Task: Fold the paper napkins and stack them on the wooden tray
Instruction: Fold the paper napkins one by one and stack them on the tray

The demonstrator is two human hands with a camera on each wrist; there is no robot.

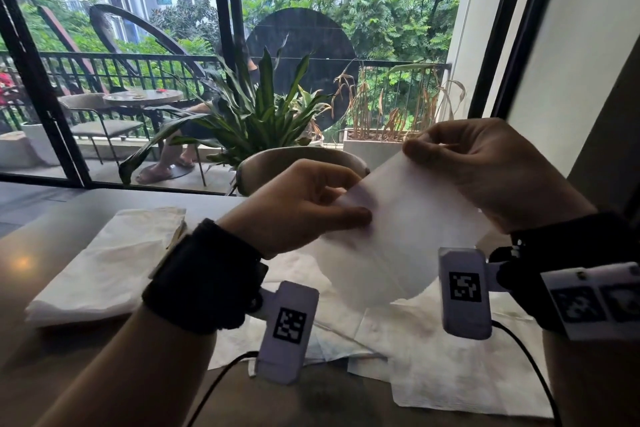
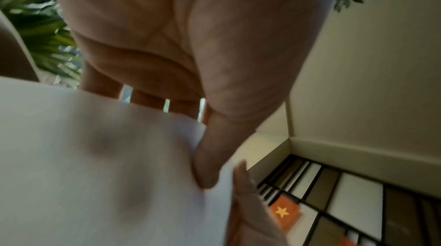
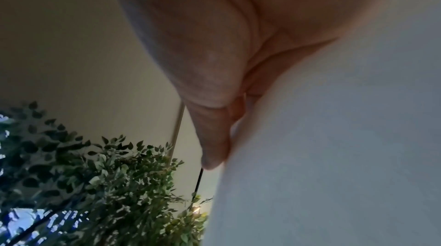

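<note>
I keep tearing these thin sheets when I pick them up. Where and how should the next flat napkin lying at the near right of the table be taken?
Take the unfolded napkin by its two top corners, one hand each, coming from above, thumb on top and fingers beneath. It lies flat and limp, so a corner probably lifts most easily. The held napkin hangs the same way between left hand and right hand.
</note>
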